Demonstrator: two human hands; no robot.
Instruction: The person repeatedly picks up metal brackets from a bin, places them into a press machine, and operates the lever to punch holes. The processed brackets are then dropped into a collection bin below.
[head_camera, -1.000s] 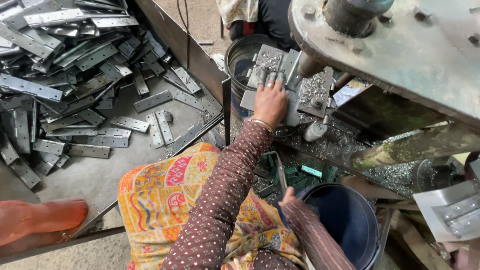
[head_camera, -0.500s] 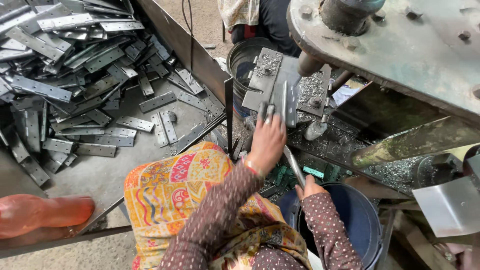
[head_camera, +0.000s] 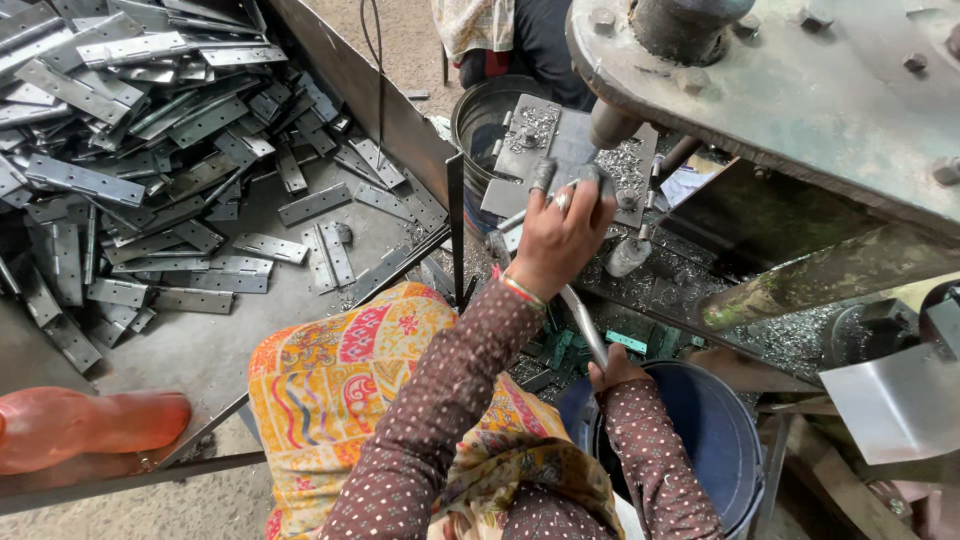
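My left hand (head_camera: 560, 235) reaches up to the grey die plate (head_camera: 535, 130) of a heavy press and grips a small flat metal piece (head_camera: 585, 176) with its fingertips under the press ram (head_camera: 610, 125). My right hand (head_camera: 614, 371) is lower, closed around the end of a thin steel lever rod (head_camera: 583, 320) that rises toward the machine. Both arms wear dark dotted sleeves. A patterned orange cloth (head_camera: 340, 380) covers my lap.
A sheet-metal tray (head_camera: 200, 350) on the left holds a heap of several flat hinge plates (head_camera: 150, 150). A blue bucket (head_camera: 715, 430) stands by my right hand and a dark bucket (head_camera: 485, 115) behind the die plate. Another person (head_camera: 500, 30) stands beyond. An orange bottle (head_camera: 85, 425) lies low left.
My left hand drew back from the die plate half a second ago and has now gone up to it again with a metal piece. My right hand stays on the lever.
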